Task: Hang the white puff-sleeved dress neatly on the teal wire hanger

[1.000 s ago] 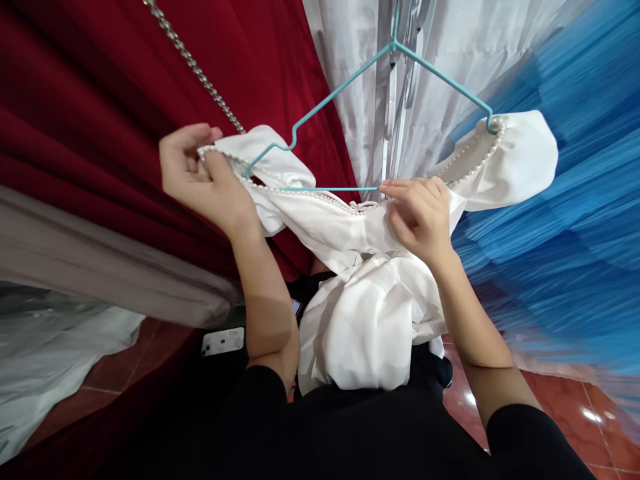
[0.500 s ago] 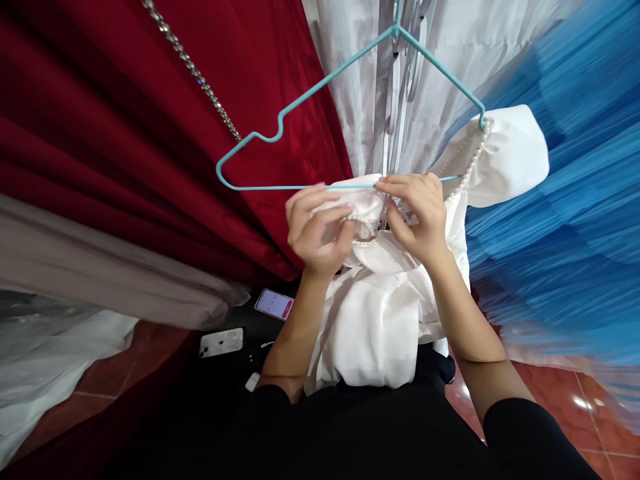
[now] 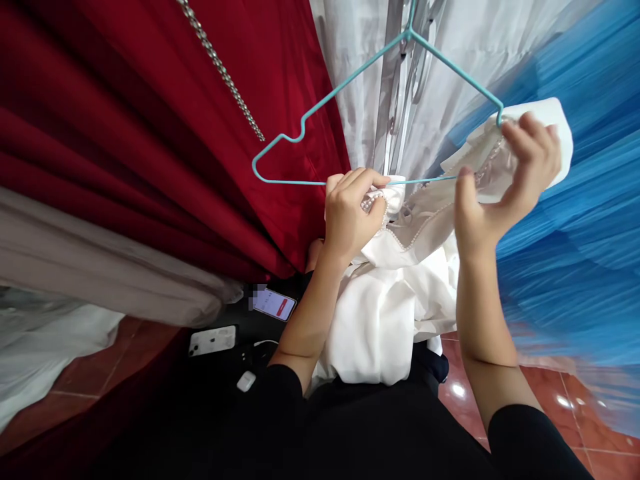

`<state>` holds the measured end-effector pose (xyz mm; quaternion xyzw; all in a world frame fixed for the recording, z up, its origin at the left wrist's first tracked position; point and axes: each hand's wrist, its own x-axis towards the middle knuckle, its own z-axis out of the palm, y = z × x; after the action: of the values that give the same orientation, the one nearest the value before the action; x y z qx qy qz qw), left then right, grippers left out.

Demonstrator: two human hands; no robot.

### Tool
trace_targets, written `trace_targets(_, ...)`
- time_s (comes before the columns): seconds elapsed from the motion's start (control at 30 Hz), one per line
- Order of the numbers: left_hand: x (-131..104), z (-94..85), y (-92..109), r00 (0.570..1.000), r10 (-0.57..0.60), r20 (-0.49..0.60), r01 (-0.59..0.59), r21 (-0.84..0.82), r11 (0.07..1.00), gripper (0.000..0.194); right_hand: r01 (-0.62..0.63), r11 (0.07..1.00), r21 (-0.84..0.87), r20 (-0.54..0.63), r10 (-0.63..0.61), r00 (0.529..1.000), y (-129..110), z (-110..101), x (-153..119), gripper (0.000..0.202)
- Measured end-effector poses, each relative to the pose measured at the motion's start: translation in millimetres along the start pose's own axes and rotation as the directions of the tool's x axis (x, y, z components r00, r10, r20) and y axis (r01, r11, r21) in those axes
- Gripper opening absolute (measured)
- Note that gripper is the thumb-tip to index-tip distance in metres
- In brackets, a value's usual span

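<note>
A light blue wire hanger (image 3: 356, 65) hangs in front of me, its hook end at the top edge. The white garment (image 3: 373, 327) with pearl trim lies over my lap and rises to the hanger, one shoulder piece hooked at the hanger's right end. My left hand (image 3: 354, 210) is closed on the pearl-trimmed edge of the garment, fingers over the hanger's bottom bar. Near the right end, my right hand (image 3: 505, 177) has thumb and fingers spread beside the white shoulder piece, the thumb by the bar.
Red fabric (image 3: 200, 153) hangs at the left, with a beaded strand (image 3: 223, 70) in front. Blue tulle (image 3: 590, 220) fills the right side. Two phones (image 3: 213, 341) (image 3: 274, 303) and a small white case (image 3: 246, 381) lie on a black surface at lower left.
My right hand has moved right and up from the middle of the bar to the hanger's right end, and its fingers have spread. My left hand has closed over the bar and trim.
</note>
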<state>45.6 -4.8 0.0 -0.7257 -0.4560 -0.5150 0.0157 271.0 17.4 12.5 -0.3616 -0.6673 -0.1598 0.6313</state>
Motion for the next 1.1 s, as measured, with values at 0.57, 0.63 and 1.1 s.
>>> trace_targets(0.57,6,-13.7,-27,0.998,0.066,-0.019,-0.067,-0.04,0.997,0.017,-0.52,0.849,0.095,-0.13,0.528,0.839,65,-22,16,0.024)
trace_targets(0.63,7,-11.7,-26,0.999,0.052,0.007,-0.052,-0.067,0.996,0.017,-0.539,0.837,0.092,-0.143,0.547,0.825,67,-26,-11,0.014)
trace_targets(1.1,3,-1.9,-17,1.0,0.024,0.007,-0.024,-0.085,0.996,0.023,0.001,0.986,0.169,0.378,-0.066,0.924,-24,12,-11,0.028)
